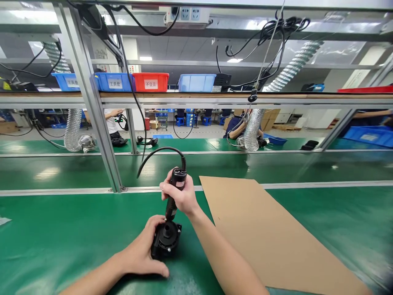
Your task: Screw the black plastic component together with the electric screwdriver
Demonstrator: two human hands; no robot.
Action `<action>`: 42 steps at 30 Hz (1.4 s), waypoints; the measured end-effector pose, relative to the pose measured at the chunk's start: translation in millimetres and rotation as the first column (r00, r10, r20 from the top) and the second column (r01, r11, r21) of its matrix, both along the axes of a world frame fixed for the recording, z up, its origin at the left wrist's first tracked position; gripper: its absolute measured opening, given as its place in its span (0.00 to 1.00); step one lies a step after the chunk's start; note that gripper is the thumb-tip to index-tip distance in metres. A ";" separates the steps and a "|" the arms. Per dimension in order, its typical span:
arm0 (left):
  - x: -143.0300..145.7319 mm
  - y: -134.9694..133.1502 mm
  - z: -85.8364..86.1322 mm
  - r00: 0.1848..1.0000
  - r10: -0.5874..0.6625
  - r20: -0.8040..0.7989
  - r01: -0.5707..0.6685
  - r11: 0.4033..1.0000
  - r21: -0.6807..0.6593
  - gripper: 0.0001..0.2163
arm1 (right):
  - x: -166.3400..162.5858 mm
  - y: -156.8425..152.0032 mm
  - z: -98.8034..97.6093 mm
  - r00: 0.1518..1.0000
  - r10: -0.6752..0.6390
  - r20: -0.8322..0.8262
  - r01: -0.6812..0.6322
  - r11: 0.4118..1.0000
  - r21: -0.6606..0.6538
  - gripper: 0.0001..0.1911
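Observation:
My right hand (181, 194) is wrapped round a black corded electric screwdriver (172, 200), held nearly upright. Its lower end meets the far edge of a round black housing (167, 237) that has a short spout on top and silver screws around its rim. Against the left side of this housing lies my left hand (144, 248), fingers behind it and thumb in front, steadying it on the green mat. From the screwdriver's top, a black cable (159, 149) arcs left and upward.
A flat cardboard sheet (260, 225) lies to the right on the green tabletop (61, 229). A metal post (92, 102) rises at left. Blue bins (115, 82) and a red bin (150, 82) stand on the shelf overhead. People work across the bench.

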State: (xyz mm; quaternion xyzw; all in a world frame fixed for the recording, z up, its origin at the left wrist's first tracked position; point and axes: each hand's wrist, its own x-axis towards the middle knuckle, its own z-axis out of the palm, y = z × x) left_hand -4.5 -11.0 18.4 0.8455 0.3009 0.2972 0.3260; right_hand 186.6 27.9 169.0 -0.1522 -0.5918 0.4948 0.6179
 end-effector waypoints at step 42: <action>-0.4 2.6 -23.9 0.982 -0.051 0.183 0.084 0.981 -0.177 0.56 | -12.1 -21.2 -3.2 0.960 0.279 -0.012 -0.279 0.959 -0.047 0.18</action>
